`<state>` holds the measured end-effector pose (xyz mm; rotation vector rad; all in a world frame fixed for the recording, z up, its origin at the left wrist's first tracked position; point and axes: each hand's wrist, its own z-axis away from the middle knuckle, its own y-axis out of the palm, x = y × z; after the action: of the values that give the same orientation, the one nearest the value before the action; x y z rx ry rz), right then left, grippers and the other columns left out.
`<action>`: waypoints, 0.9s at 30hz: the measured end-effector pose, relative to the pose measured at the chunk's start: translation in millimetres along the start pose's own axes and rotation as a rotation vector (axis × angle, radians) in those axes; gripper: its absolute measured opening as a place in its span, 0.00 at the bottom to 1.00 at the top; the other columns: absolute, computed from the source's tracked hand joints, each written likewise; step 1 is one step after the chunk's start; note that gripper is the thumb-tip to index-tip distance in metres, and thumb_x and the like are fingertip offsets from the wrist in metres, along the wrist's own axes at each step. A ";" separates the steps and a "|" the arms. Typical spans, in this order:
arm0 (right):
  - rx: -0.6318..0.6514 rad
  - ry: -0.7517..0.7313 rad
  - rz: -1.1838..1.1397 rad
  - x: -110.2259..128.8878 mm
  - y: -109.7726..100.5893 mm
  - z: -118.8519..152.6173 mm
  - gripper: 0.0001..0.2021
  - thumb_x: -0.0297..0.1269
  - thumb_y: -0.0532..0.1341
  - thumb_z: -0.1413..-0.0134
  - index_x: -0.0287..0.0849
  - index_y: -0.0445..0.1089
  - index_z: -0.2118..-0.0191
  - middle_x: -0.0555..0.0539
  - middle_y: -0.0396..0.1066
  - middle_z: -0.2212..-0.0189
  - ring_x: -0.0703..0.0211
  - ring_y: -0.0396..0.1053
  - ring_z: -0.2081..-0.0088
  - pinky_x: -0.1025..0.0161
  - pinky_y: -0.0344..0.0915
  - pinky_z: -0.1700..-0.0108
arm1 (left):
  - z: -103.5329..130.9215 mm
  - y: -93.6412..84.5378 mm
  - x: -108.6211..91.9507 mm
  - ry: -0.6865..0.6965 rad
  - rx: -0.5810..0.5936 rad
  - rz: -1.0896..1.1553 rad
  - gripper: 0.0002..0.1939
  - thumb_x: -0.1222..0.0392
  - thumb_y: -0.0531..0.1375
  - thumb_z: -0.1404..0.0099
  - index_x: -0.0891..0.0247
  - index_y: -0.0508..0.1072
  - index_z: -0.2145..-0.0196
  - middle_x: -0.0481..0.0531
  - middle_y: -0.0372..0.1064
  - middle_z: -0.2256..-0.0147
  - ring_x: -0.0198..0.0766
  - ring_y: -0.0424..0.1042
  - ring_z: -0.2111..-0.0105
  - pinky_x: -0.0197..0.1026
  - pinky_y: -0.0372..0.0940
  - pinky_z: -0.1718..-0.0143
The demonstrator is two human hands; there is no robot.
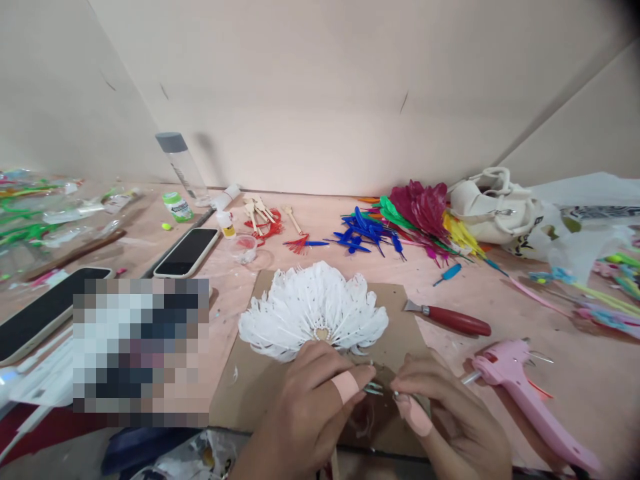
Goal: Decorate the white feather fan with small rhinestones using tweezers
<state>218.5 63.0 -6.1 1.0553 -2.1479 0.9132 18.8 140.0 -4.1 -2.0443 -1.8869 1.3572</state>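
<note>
A white feather fan (315, 307) with a small heart-shaped centre lies spread on a brown cardboard sheet (240, 393). Just below its centre, my left hand (320, 400) is closed, with a pale tape strip on a finger. Thin pale, pronged tips show beside its fingertips; what they belong to is mostly hidden. To the right, my right hand (445, 413) pinches something tiny between thumb and finger, too small to name. Its thumb also carries tape. A gap separates the two hands' fingertips.
A pink glue gun (530, 393) and red-handled blade tool (457, 320) lie at right. Behind are blue feathers (363, 230), crimson feathers (420, 210) and a white bag (495, 207). Phones (187, 252), a clear bottle (183, 167) and a green-lidded jar (177, 207) are at left.
</note>
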 end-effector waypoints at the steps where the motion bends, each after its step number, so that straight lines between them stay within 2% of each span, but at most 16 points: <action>1: 0.021 0.013 -0.007 0.1 0.0 0.3 0.06 0.33 0.65 0.32 0.50 0.78 0.62 0.54 0.78 0.68 0.64 0.76 0.67 0.69 0.74 0.64 | -0.6 1.2 0.9 0.033 -0.015 -0.015 0.12 0.67 0.55 0.18 0.65 0.75 0.44 0.53 0.80 0.60 0.39 0.72 0.61 0.42 0.68 0.55; 5: 0.075 0.037 -0.018 -1.1 -0.5 1.7 0.06 0.35 0.65 0.30 0.52 0.79 0.61 0.55 0.79 0.68 0.63 0.77 0.67 0.68 0.73 0.65 | -3.2 3.2 1.4 0.078 -0.030 -0.086 0.11 0.66 0.54 0.17 0.68 0.75 0.45 0.52 0.80 0.61 0.39 0.69 0.61 0.44 0.63 0.54; 10: 0.100 0.040 -0.038 -2.7 -1.5 1.7 0.06 0.37 0.64 0.28 0.51 0.78 0.60 0.55 0.79 0.68 0.64 0.76 0.66 0.68 0.73 0.64 | -4.3 0.6 0.0 0.084 -0.010 -0.106 0.13 0.64 0.52 0.16 0.66 0.76 0.46 0.50 0.82 0.57 0.39 0.67 0.61 0.45 0.58 0.55; 18: 0.146 0.050 -0.050 -1.8 -1.2 0.1 0.08 0.41 0.63 0.26 0.51 0.77 0.60 0.56 0.78 0.69 0.66 0.75 0.66 0.70 0.72 0.64 | -2.8 -0.4 1.2 0.092 0.003 -0.127 0.11 0.66 0.56 0.17 0.66 0.77 0.46 0.49 0.82 0.56 0.39 0.66 0.58 0.44 0.57 0.51; 27: 0.154 0.046 -0.063 -1.5 0.7 -1.8 0.09 0.41 0.64 0.26 0.50 0.77 0.62 0.56 0.77 0.70 0.66 0.74 0.68 0.70 0.71 0.65 | -3.2 -2.5 0.9 0.076 0.025 -0.108 0.14 0.62 0.52 0.15 0.63 0.78 0.47 0.47 0.84 0.55 0.39 0.67 0.58 0.46 0.56 0.52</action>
<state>219.1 65.4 -6.4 1.1579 -2.0214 1.0766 18.7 143.0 -1.2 -1.9234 -1.9076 1.2533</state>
